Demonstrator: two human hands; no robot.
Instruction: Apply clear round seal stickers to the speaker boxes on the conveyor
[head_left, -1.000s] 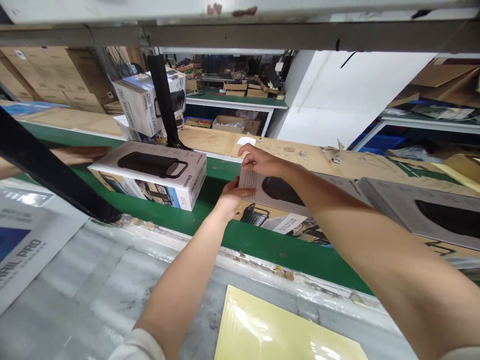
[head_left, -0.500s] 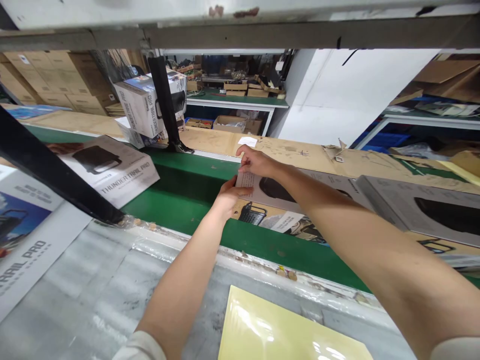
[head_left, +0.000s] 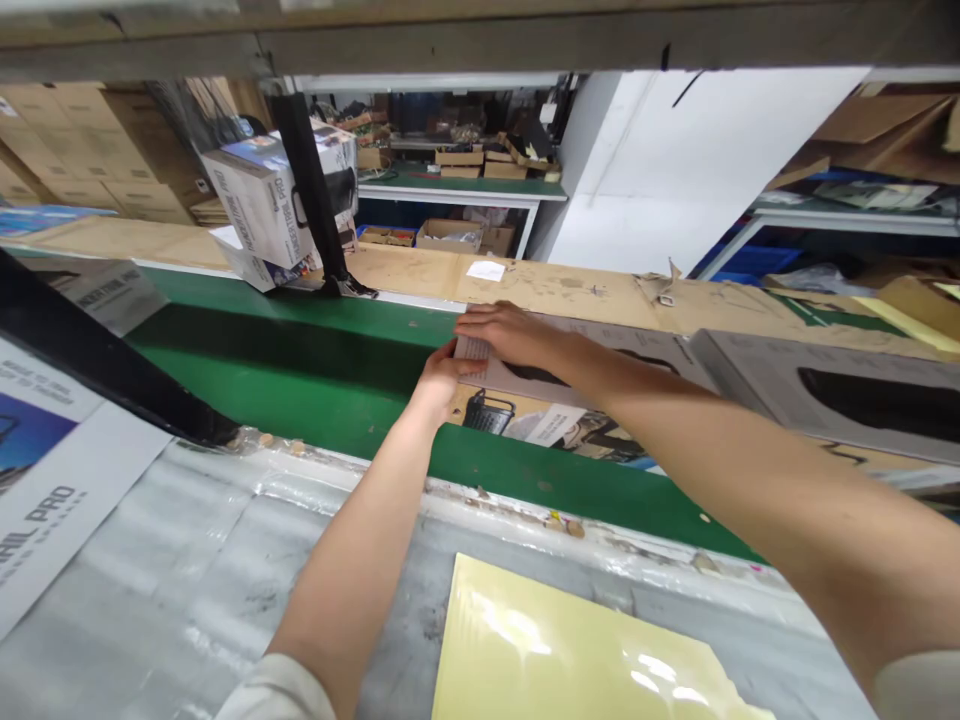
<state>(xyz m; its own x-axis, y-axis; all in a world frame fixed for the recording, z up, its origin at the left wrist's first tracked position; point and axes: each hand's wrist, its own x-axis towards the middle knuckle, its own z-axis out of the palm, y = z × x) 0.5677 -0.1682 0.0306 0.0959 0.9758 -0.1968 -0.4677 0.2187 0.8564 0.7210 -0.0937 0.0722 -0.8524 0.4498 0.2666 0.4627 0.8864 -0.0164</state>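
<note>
A grey printed product box (head_left: 645,350) lies on the green conveyor belt (head_left: 315,370) in front of me. My left hand (head_left: 439,375) grips its near left end, thumb on top. Flat on the box's top at the same end lies my right hand (head_left: 510,332), fingers curled over the far edge. A second grey box (head_left: 825,395) lies right behind it on the belt, to the right.
A yellow sheet (head_left: 570,660) lies on the plastic-covered bench near me. A white flat carton marked "PRO" (head_left: 52,490) sits at left beside a black slanted post (head_left: 82,365). Another box (head_left: 112,290) rides the belt at far left. Upright boxes (head_left: 262,200) and a cardboard-covered bench stand beyond.
The white box on the belt has travelled left and is nearly out of sight behind the post. My hands stay on the grey box's left end, the right one now flatter on top.
</note>
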